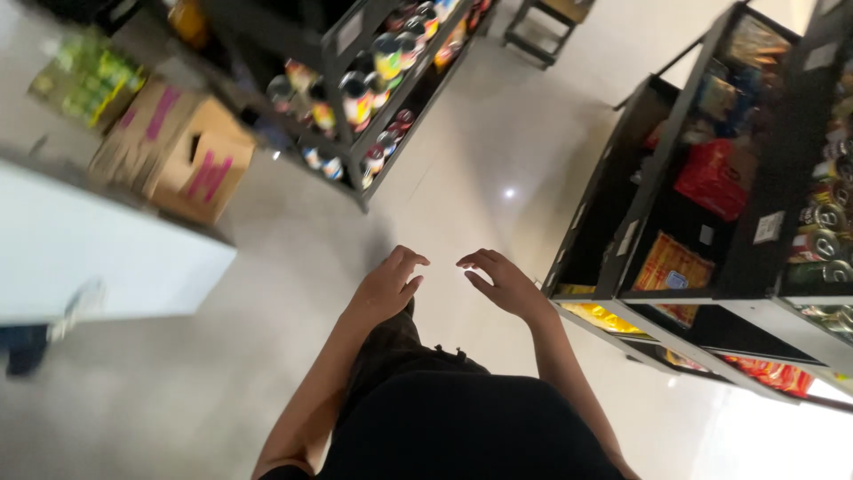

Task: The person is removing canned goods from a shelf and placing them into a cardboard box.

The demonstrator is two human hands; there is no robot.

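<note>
Both hands hang empty over the pale tiled floor [462,178] at the centre of the frame. The left hand [388,286] has its fingers loosely curled and spread, holding nothing. The right hand [504,283] is likewise loose and empty, just beside a dark shelf rack [622,240] at the right, which carries red and yellow packets. Another rack with cans [373,80] stands at upper centre, a cardboard box [182,151] at upper left.

Cardboard box [173,147] motion-blurred; right shelf rack [711,178] cut off by edge; cans [373,80] smeared.
</note>
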